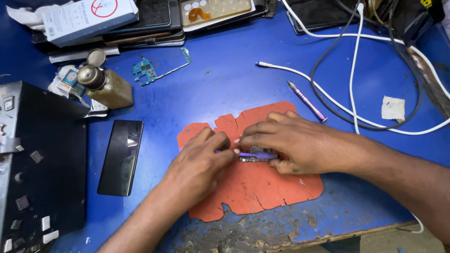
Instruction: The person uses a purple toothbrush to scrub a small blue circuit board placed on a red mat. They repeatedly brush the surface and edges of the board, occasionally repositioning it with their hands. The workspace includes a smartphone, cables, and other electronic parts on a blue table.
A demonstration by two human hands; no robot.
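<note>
My left hand [201, 164] and my right hand [286, 143] meet over a torn orange mat [262, 187] on the blue table [225, 84]. Between them lies a small dark circuit board [255, 158], pressed down by my right fingers and thumb. A thin purple tool [258, 154] lies across the board; my left fingers pinch its left end, and its tip runs under my right hand. Part of the board is hidden by both hands.
A black phone [121, 157] lies left of the mat. A brown bottle [104, 84], a green circuit board [152, 70], a pink-tipped screwdriver [307, 100], white and black cables [356, 93], a black box [42, 164] and stacked boxes [89, 18] surround it.
</note>
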